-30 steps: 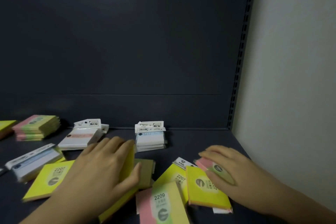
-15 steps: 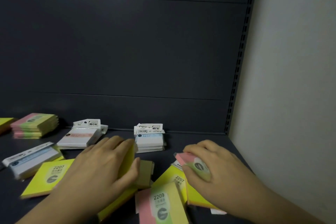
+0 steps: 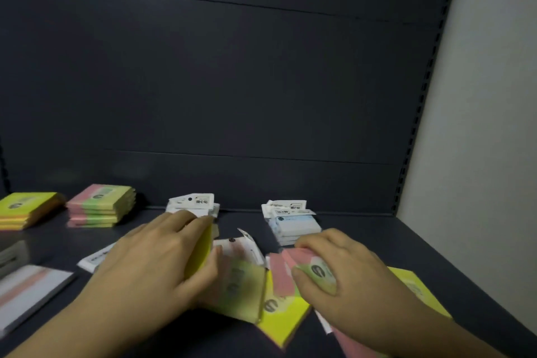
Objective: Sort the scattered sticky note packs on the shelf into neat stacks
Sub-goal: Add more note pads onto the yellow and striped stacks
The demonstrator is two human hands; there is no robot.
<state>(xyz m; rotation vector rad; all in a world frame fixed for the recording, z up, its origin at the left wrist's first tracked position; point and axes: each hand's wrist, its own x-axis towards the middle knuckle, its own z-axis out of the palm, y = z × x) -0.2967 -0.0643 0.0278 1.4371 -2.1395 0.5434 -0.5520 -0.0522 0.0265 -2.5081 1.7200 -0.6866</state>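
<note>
Two hands gather sticky note packs on a dark shelf.

The left hand [image 3: 151,264] curls its fingers and thumb round a yellow pack [image 3: 200,253] held on edge near the middle; the right hand [image 3: 343,273] pinches a pink-and-green pack [image 3: 308,266] just to its right, above a blurred heap of loose packs [image 3: 270,308] lying on the shelf [image 3: 392,244]. Far left stand two neat stacks, a yellow stack [image 3: 27,209] and a pink-green stack [image 3: 101,205]. By the back panel [image 3: 232,81] sit two white piles, a left white pile [image 3: 194,205] and a right white pile [image 3: 290,221]. A pale wall [image 3: 488,125] closes the right side.
</note>
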